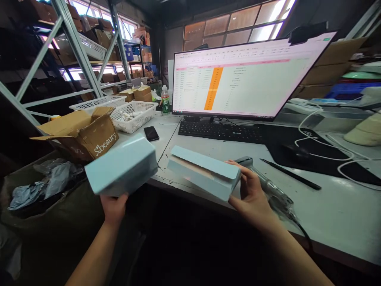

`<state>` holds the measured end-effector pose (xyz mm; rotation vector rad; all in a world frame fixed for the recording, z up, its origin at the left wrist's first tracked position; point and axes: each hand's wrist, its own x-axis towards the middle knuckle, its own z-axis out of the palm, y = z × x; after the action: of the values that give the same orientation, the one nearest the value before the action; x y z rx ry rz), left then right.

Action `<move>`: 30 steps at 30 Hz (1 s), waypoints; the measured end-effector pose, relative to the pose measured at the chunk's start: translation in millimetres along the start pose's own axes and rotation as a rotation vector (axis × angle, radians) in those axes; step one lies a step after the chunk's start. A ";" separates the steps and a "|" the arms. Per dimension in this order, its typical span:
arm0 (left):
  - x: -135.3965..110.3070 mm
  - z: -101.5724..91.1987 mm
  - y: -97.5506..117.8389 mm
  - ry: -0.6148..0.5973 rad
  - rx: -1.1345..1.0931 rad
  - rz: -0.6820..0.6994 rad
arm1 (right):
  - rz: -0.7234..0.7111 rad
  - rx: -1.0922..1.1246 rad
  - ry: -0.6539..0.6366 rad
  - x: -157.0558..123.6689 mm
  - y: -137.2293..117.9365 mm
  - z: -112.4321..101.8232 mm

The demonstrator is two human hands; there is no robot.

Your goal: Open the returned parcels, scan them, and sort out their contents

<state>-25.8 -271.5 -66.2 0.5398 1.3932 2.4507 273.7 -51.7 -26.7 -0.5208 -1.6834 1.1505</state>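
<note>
My left hand grips a pale blue box from below, holding it tilted in the air in front of the desk's edge. The box is slightly blurred, and its underside hides most of my fingers. In my right hand is a second pale blue box piece, held at its right end between thumb and fingers. A long gap runs along this piece beneath a flap, and its inside is barely visible. Just behind my right hand lies a grey long-handled device in clear plastic, with a black cord. The two pieces are apart.
A monitor, keyboard and mouse stand on the white desk. A black pen-like stick lies at right, a phone at left. Beyond are an open carton, white baskets, a green bottle and a bin of plastic bags.
</note>
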 end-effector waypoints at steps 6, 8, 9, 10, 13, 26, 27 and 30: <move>-1.7 28.1 27.9 -0.046 -0.306 -0.565 | 0.351 0.320 0.156 9.6 -13.3 11.7; -3.1 33.9 30.0 -0.086 -0.440 -0.709 | 0.503 0.414 0.197 13.8 -16.4 13.6; -4.2 36.0 29.6 -0.119 -0.502 -0.753 | 0.584 0.445 0.217 15.4 -17.4 14.1; -5.4 37.7 28.6 -0.151 -0.553 -0.783 | 0.664 0.467 0.243 16.5 -18.1 14.4; -8.0 41.1 24.9 -0.209 -0.631 -0.818 | 0.855 0.531 0.353 17.2 -19.6 14.9; -7.8 32.5 -15.8 -0.103 0.027 0.059 | 0.989 0.744 0.469 14.0 -8.2 12.5; -8.0 29.9 -17.8 -0.113 0.051 0.074 | 0.994 0.740 0.471 13.5 -9.3 13.0; -10.1 26.4 -19.6 -0.131 0.075 0.072 | 0.980 0.709 0.467 11.7 -11.3 13.9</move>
<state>-4.0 -245.7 -72.7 0.7652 1.4401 2.3775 258.4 -54.0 -12.0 -1.0829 -0.4833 1.9913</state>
